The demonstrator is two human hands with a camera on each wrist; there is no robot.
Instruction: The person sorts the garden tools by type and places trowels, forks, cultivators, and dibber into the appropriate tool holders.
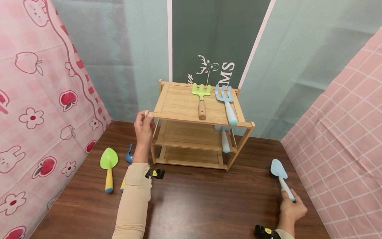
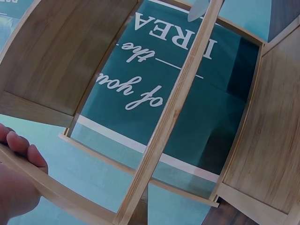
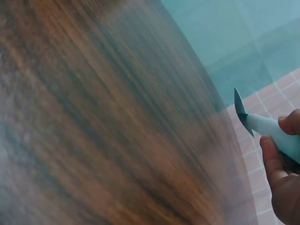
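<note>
Right hand (image 1: 292, 209) pinches the light-blue hand trowel (image 1: 279, 170) by its handle, at the wooden table's (image 1: 209, 199) right side; left hand (image 1: 144, 130) grips the three-tier bamboo rack's (image 1: 179, 99) front-left corner. Bracing this corner firmly should limit wobble.

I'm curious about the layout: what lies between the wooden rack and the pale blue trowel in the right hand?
In the head view, only bare tabletop lies between the rack and the trowel.
</note>
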